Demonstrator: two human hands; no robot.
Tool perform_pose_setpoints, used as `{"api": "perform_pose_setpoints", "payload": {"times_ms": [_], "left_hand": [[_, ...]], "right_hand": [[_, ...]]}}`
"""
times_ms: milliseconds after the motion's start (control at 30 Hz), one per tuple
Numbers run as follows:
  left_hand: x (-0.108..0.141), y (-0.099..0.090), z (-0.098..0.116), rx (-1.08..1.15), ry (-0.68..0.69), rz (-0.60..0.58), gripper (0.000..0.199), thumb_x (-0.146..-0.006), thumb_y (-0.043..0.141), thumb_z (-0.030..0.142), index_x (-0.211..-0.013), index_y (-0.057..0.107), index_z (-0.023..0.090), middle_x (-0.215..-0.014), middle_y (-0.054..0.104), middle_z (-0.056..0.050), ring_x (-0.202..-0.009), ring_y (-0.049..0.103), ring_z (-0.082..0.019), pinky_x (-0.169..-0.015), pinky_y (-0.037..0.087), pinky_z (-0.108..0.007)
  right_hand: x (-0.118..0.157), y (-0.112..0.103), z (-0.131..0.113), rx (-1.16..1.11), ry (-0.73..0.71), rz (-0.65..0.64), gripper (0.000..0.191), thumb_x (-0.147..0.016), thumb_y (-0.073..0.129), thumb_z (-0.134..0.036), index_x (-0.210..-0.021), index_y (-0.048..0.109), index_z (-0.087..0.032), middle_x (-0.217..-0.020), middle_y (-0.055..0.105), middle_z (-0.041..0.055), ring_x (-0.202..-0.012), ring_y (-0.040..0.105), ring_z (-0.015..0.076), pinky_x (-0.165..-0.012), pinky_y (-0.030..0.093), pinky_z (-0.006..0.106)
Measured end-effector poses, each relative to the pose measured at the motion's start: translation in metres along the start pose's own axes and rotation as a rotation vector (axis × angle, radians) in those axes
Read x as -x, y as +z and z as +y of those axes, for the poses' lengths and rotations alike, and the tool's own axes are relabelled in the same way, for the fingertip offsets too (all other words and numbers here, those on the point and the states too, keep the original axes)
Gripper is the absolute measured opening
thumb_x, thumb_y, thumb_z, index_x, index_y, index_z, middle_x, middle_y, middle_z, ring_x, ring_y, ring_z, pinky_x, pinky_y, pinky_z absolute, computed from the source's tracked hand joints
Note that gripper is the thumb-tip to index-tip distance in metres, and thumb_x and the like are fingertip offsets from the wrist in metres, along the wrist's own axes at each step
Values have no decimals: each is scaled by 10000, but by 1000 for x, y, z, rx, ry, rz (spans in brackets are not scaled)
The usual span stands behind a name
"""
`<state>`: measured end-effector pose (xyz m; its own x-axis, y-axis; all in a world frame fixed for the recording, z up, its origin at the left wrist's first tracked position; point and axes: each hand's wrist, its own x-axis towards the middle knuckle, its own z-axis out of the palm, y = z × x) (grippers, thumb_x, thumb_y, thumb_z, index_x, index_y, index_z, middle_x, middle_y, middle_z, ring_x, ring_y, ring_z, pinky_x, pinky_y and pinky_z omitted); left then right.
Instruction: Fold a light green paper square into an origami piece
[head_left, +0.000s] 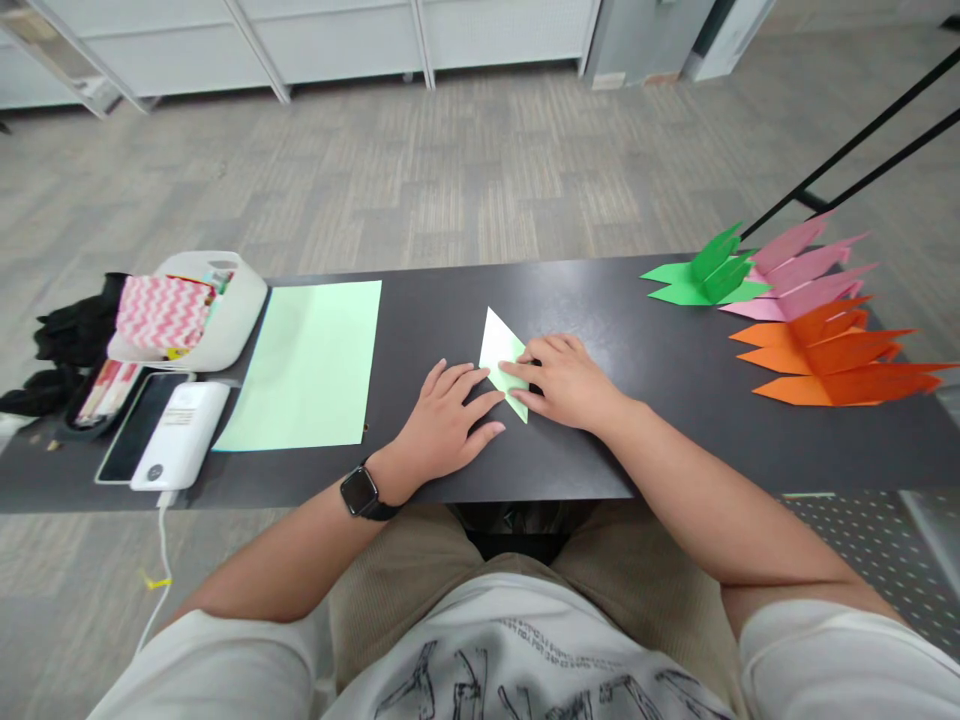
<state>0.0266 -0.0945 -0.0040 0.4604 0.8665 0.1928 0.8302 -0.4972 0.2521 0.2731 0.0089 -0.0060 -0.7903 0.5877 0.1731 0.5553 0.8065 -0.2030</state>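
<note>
**Pale folded paper, points up and down, mid-frame!**

And here it is, the folded paper, small and sharp-cornered, lying on the dark bench just about at the centre of the frame! Near-white at the upper tip, soft light green lower down. It's a slim, kite-like shape, set aslant: one point aims up and slightly left, the other down and to the right, with a blunter corner out on the left. Straight, crisp edges there! The right side? Partly covered by fingers, so its full outline can't be read, and the finer creases are too small to tell.
</note>
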Motion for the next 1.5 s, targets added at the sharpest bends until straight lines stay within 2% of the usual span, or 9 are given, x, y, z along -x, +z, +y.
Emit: {"api": "perform_pose_setpoints", "payload": {"times_ms": [133,333,533,700,800,1100,1200,1333,1500], "left_hand": [[2,3,0,-52,19,-28,453,-1077,586,489,-1471,680,285,-1600,567,-137,-1501,485,-361,-1322,266,-665],[2,6,2,-55,15,-14,425,-1069,613,487,-1442,706,307,-1599,552,-129,-1492,476,-357,-1307,282,-670],[-19,5,5,-6,-26,49,305,-1095,574,418,-1128,829,253,-1375,634,-129,-1305,563,-310,-1207,424,-584],[-34,9,9,63,-12,72,232,-1064,639,367,-996,786,201,-1205,668,-109,-1153,605,-273,-1085,506,-480],[-36,14,13,97,-15,88,169,-1028,699,336,-956,741,190,-1188,680,-100,-1126,618,-259,-1058,516,-446],[-32,17,18,-6,19,103,193,-1033,687,332,-1183,728,217,-1195,710,-87,-1081,628,-264,-1049,491,-463],[-31,20,18,-12,85,123,178,-1069,626,279,-1180,762,248,-1188,727,-65,-1071,625,-244,-1014,490,-435],[-30,25,16,28,192,89,286,-1088,558,195,-1183,807,300,-1094,751,-37,-994,625,-206,-953,500,-384],[-30,24,11,13,223,37,314,-1093,544,214,-1130,840,312,-1010,757,-41,-958,629,-207,-929,503,-382]], "right_hand": [[2,3,7,-22,-20,13,421,-1052,648,-401,-1459,708,-307,-1234,694,124,-1159,571,331,-1041,381,506],[5,-2,25,-242,-96,6,467,-1051,646,-325,-1515,654,-375,-1258,728,83,-1164,631,286,-1026,428,473],[2,0,30,-292,-71,49,323,-1014,699,-339,-1328,775,-330,-1285,726,81,-1183,646,290,-1035,464,476],[2,6,28,-238,-38,54,279,-983,741,-345,-1254,799,-309,-1282,731,81,-1199,628,315,-1031,450,505],[2,6,25,-234,-11,56,271,-975,756,-336,-1242,799,-314,-1265,731,78,-1191,626,313,-1029,444,503],[0,6,21,-233,44,75,214,-967,767,-311,-1179,790,-292,-1250,734,66,-1183,631,307,-1047,444,501],[0,7,22,-229,44,71,205,-970,752,-301,-1172,786,-289,-1261,731,70,-1195,621,309,-1041,435,500],[0,8,23,-234,46,74,191,-978,747,-328,-1163,785,-295,-1253,729,66,-1176,621,298,-1027,429,488],[-1,7,23,-235,48,65,190,-971,761,-332,-1157,787,-299,-1256,727,65,-1179,623,304,-1019,432,494]]}}
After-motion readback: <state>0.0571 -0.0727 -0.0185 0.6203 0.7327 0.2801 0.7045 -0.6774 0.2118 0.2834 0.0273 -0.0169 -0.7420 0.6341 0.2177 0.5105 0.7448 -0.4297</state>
